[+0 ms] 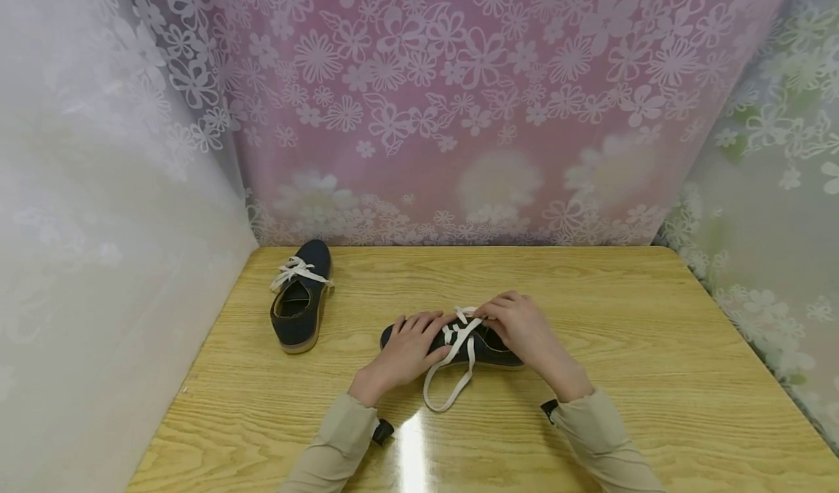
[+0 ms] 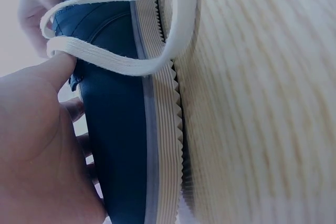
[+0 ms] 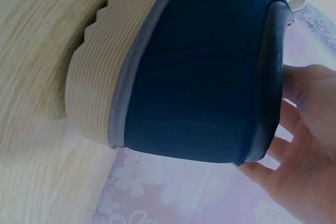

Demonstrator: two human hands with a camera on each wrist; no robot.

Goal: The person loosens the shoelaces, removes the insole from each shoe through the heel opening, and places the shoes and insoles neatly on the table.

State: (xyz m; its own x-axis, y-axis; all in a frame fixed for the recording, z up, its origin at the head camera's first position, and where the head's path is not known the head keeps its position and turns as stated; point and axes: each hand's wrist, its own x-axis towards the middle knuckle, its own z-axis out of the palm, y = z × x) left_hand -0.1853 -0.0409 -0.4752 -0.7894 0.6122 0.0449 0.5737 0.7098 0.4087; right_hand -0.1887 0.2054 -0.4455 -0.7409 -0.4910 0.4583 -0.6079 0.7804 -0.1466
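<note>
from where i stand, a dark blue shoe (image 1: 490,352) lies sole-down on the wooden table (image 1: 655,347), its toe pointing left and its heel right. take that shoe as the landmark. the person's left hand (image 1: 406,347) rests across its toe half, fingers laid fairly straight over the top, the thumb on the near side, touching the lace (image 1: 462,341). the right hand (image 1: 524,329) is above its ankle hole, thumb and first finger curled together at the top of the lacing; they look to be pinching the lace, though the tips are partly hidden. a long white loop of that lace hangs over its near side, past the sole (image 2: 165,129).

left of the shoe and farther back sits another shoe (image 1: 313,300), toe away from the person, with white laces across its top. behind it all hangs a flowered pink curtain (image 1: 426,114).

i'd judge the shoe light enough for one hand. the upper looks soft and would dent under a squeeze, while the thick, ridged sole seems stiff and unlikely to slip. the heel (image 3: 194,98) or sole edge should give the firmest hold. the lace looks flat, limp and hard to harm, best pinched close to the eyelets.
</note>
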